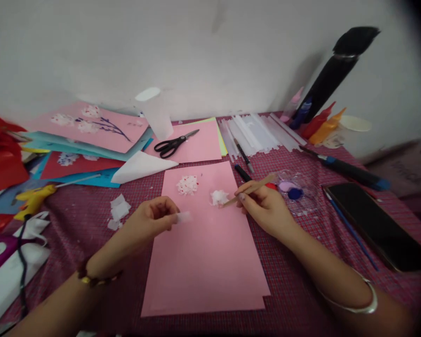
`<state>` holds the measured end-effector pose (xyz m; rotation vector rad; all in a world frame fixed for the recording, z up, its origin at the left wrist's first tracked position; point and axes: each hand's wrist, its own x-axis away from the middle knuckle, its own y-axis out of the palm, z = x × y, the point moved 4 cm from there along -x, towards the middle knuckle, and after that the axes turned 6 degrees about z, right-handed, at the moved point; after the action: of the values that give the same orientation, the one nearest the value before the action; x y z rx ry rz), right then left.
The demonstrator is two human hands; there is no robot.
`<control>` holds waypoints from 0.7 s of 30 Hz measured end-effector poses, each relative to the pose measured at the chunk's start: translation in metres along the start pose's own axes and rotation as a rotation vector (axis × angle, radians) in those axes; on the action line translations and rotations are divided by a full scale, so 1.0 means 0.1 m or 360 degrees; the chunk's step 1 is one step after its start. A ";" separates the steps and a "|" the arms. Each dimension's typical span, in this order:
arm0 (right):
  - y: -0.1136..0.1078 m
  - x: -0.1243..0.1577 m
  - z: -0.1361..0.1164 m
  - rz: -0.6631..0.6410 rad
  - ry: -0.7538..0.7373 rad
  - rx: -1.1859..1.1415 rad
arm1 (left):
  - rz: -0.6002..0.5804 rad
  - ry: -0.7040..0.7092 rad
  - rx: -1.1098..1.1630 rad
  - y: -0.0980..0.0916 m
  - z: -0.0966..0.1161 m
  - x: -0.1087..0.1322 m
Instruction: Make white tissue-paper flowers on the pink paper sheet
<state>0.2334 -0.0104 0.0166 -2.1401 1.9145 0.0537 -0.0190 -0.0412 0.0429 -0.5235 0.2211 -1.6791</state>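
Observation:
My left hand (157,216) pinches a small translucent white piece of tissue paper (185,217) over the left part of a pink paper sheet (206,267). In my right hand (263,206) is a flat wooden stick (254,186), its tip touching or just beside a white paper flower (219,197) on the sheet. Another white flower with red specks (187,185) lies to its left, near the sheet's top. Several loose white paper squares (119,208) rest on the cloth left of my left hand.
Black scissors (173,145) lie on pink paper behind the sheet. Glue sticks (254,133), a paint palette (294,192), a phone (375,224) and a blue paintbrush (351,229) are on the right. A yellow glue gun (37,199) and finished flower pictures (91,126) lie left.

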 end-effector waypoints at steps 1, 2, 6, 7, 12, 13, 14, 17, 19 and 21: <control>0.01 -0.01 0.01 -0.0003 0.0006 -0.0025 | 0.0007 0.0005 0.0062 0.00 0.05 -0.06; 0.02 -0.01 0.03 -0.0008 0.0015 -0.0042 | 0.0015 0.0024 0.0099 0.02 0.09 -0.13; 0.03 -0.04 0.08 0.0017 0.0090 -0.0062 | 0.0015 0.0194 0.0248 0.18 0.25 -0.39; 0.04 -0.04 0.09 0.0030 0.0111 -0.0073 | 0.0012 0.0221 0.0272 0.23 0.26 -0.44; 0.06 -0.05 0.10 0.0042 0.0161 -0.0151 | -0.0015 0.0241 0.0208 0.38 0.13 -0.55; 0.06 -0.05 0.10 0.0046 0.0171 -0.0175 | -0.0029 0.0246 0.0215 0.38 0.09 -0.55; 0.07 -0.06 0.10 0.0053 0.0180 -0.0204 | -0.0050 0.0251 0.0236 0.39 0.06 -0.55; 0.06 -0.07 0.11 0.0074 0.0235 -0.0266 | -0.0140 0.0234 0.0303 0.40 0.02 -0.55; 0.05 -0.07 0.13 0.0113 0.0268 -0.0270 | -0.0186 0.0192 0.0295 0.42 0.01 -0.56; 0.04 -0.06 0.13 0.0156 0.0280 -0.0264 | -0.0197 0.0152 0.0290 0.44 -0.01 -0.58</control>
<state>0.2310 -0.0015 0.0046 -2.2200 2.1843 0.0464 0.0252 0.0072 0.0108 -0.3264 0.1053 -1.8263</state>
